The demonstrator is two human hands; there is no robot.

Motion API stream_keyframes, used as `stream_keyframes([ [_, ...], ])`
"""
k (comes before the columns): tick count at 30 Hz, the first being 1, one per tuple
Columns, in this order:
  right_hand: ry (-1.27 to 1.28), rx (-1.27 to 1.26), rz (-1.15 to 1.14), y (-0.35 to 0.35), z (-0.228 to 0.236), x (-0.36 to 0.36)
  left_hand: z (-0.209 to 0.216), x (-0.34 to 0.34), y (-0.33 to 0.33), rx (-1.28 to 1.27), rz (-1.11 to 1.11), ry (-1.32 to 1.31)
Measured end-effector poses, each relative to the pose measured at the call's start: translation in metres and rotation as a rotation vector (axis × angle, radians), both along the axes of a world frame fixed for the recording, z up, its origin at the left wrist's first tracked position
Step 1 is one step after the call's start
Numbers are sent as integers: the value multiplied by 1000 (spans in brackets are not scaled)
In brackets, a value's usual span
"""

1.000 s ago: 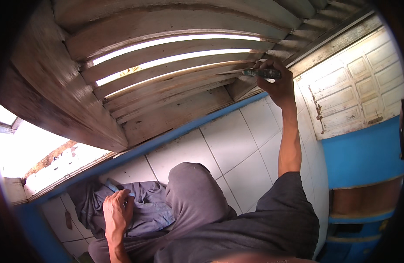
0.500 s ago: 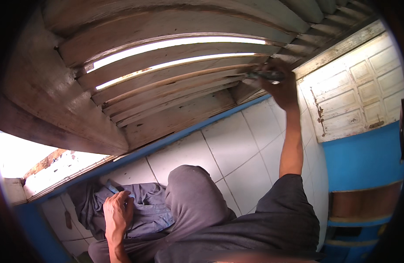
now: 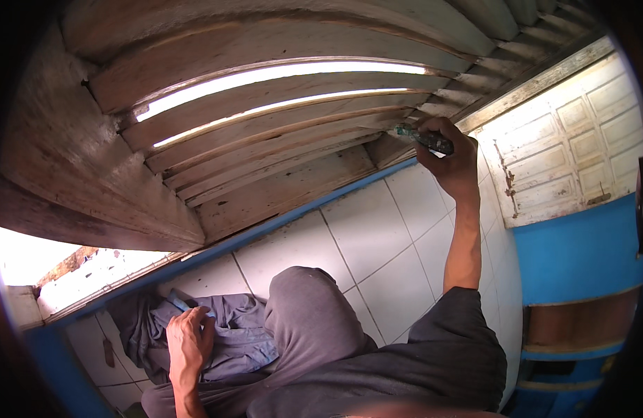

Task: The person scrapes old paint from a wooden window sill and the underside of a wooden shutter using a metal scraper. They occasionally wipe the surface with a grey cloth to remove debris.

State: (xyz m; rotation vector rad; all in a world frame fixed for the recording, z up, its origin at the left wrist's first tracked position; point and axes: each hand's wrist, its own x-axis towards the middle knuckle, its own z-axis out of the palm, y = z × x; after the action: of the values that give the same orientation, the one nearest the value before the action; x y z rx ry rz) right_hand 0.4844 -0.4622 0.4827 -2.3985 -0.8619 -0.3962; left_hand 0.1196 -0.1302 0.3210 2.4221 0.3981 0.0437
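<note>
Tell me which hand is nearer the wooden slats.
Right. The right hand holds a tool near the wooden slats' right ends; the left hand is lower in view, over the trousers.

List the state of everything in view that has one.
Slats: worn, bright gaps between some.
Tool: held, pointing toward slats; contact unclear.
Right grip: closed around tool.
Left grip: fingers curled, over creased cloth; whether it pinches anything is unclear.
Cloth: creased.
Panelled board: stained, chipped.
Knee: bent.
</note>
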Motion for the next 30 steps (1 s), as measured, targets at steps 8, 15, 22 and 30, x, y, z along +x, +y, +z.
stream_keyframes([
  [8, -8, 19, -2, 6, -2, 3, 5, 0, -2, -3, -10, 8],
  [15, -78, -24, 54, -7, -16, 1, 3, -1, -2, -14, -7, -11],
  [22, -133, 44, 145, -6, -5, -6, -6, 1, -1, -3, -12, -36],
  [30, 175, 7, 123, -8, 18, 34, -8, 3, -1, 3, -44, -15],
])
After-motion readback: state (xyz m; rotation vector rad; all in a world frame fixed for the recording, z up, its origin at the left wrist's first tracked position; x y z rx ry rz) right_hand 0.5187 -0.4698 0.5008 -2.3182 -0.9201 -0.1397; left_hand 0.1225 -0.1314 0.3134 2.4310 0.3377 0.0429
